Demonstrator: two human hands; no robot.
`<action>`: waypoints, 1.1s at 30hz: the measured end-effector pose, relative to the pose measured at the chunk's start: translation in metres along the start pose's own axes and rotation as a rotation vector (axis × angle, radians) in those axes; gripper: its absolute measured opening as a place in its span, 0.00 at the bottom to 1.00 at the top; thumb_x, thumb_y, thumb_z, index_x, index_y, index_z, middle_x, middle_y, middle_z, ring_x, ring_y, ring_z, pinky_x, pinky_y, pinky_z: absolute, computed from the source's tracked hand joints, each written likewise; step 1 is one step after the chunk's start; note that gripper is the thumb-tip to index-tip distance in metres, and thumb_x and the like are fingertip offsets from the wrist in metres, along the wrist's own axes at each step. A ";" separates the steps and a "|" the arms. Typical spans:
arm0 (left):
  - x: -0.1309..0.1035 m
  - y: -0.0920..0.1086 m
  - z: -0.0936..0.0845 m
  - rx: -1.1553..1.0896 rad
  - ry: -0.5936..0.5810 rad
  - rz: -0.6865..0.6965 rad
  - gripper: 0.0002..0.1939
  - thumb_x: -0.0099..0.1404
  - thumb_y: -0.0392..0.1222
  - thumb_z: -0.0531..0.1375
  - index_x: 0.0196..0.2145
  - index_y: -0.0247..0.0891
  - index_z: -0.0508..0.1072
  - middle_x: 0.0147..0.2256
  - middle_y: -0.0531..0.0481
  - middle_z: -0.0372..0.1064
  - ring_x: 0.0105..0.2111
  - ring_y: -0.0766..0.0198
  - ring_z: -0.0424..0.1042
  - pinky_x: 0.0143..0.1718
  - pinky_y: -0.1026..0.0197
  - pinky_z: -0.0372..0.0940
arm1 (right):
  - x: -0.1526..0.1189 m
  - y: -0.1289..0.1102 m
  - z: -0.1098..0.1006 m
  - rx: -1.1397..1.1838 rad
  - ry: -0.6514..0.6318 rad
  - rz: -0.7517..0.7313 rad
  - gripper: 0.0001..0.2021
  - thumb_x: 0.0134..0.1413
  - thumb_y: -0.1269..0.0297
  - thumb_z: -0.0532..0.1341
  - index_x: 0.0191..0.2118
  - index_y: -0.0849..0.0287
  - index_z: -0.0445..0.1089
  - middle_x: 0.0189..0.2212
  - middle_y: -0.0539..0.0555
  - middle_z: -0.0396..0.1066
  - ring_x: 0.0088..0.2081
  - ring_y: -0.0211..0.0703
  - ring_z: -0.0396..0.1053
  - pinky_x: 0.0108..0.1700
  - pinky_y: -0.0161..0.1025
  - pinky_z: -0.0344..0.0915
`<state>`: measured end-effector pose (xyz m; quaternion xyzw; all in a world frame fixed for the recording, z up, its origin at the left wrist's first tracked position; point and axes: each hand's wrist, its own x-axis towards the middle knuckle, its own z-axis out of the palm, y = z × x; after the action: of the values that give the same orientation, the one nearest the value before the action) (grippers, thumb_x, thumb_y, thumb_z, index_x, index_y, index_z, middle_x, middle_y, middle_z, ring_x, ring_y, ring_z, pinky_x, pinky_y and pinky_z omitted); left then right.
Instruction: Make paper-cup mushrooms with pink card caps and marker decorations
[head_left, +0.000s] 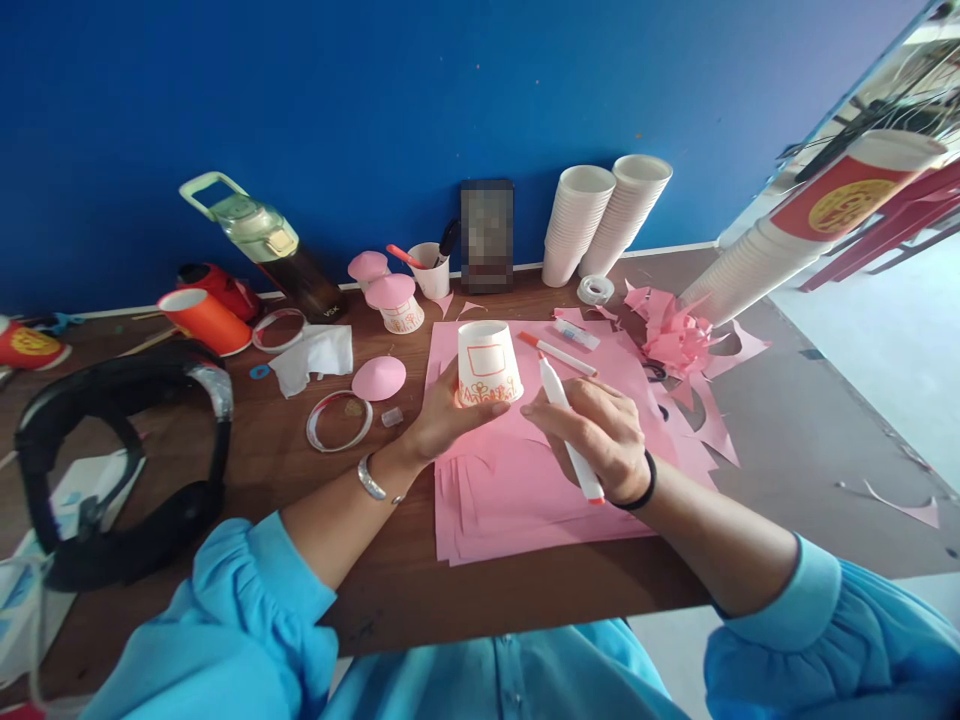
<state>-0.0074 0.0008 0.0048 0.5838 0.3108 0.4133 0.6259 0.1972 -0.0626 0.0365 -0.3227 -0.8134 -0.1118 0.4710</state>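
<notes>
White paper and orange ink meet at the middle of the head view: an upturned cup point(486, 345), narrow end up, is held above a stack of pink paper point(517, 505) on the brown tabletop point(390, 575). The left hand point(442, 418) has its grip clamped on the cup's lower part, thumb across the front near the wide rim and the other fingers mostly hidden behind. An outlined box sits on the cup's wall, with flowers and stems drawn below it.

To the cup's right, the right hand point(604, 430) has its grip closed around a white marker point(556, 388). This marker's long axis slants from its tip, up and toward the cup, down to an orange end by the wrist. The relation that matters most is tip to wall: the tip looks to be just beside the cup's right side and apart from it, roughly level with the box. The right hand is the nearer one to that side; the left bears the cup from below and the left.

A second marker point(568, 358) lies on the paper beyond the right hand. Left of the left hand, a pink cone point(379, 378) rests on the tabletop, near a decorated cup point(405, 318) wearing a similar cone.
</notes>
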 end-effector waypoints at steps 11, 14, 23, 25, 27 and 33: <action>-0.001 0.011 -0.007 -0.627 -0.241 -0.234 0.27 0.56 0.55 0.70 0.48 0.37 0.77 0.45 0.41 0.78 0.39 0.57 0.77 0.47 0.51 0.74 | 0.009 0.002 0.001 -0.023 -0.001 0.136 0.22 0.64 0.68 0.64 0.61 0.53 0.63 0.42 0.58 0.76 0.41 0.51 0.76 0.38 0.46 0.76; 0.000 0.016 -0.008 -0.680 -0.249 -0.276 0.29 0.53 0.55 0.72 0.48 0.36 0.76 0.45 0.42 0.77 0.36 0.60 0.76 0.44 0.54 0.74 | 0.009 0.004 0.004 0.036 -0.003 0.158 0.26 0.63 0.63 0.66 0.63 0.52 0.60 0.50 0.61 0.75 0.50 0.56 0.76 0.46 0.53 0.77; 0.002 0.023 -0.011 -0.685 -0.300 -0.368 0.40 0.47 0.68 0.70 0.48 0.35 0.73 0.33 0.48 0.72 0.24 0.69 0.64 0.33 0.56 0.72 | 0.005 0.006 0.011 0.276 -0.029 0.335 0.34 0.57 0.54 0.72 0.63 0.51 0.55 0.62 0.65 0.68 0.64 0.59 0.68 0.61 0.58 0.70; 0.001 0.023 -0.010 -0.673 -0.301 -0.372 0.41 0.46 0.70 0.69 0.48 0.35 0.74 0.32 0.48 0.72 0.23 0.69 0.64 0.32 0.57 0.72 | 0.003 0.007 0.013 0.290 -0.028 0.346 0.34 0.56 0.54 0.72 0.62 0.51 0.55 0.62 0.65 0.68 0.64 0.58 0.68 0.61 0.58 0.70; 0.001 0.020 -0.008 -0.598 -0.296 -0.346 0.40 0.46 0.69 0.70 0.48 0.35 0.75 0.34 0.46 0.73 0.26 0.65 0.68 0.33 0.55 0.72 | 0.002 0.007 0.014 0.304 -0.014 0.352 0.35 0.55 0.54 0.73 0.62 0.51 0.56 0.62 0.65 0.68 0.64 0.58 0.68 0.61 0.58 0.69; -0.001 0.004 0.000 -0.237 -0.172 -0.122 0.27 0.54 0.56 0.73 0.47 0.41 0.75 0.42 0.44 0.76 0.44 0.50 0.76 0.46 0.49 0.71 | 0.000 0.011 0.019 0.298 -0.054 0.337 0.35 0.56 0.54 0.72 0.62 0.52 0.55 0.63 0.66 0.67 0.66 0.58 0.66 0.63 0.60 0.68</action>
<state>-0.0082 -0.0003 0.0084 0.5191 0.2403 0.3567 0.7386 0.1913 -0.0453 0.0249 -0.3837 -0.7677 0.0984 0.5036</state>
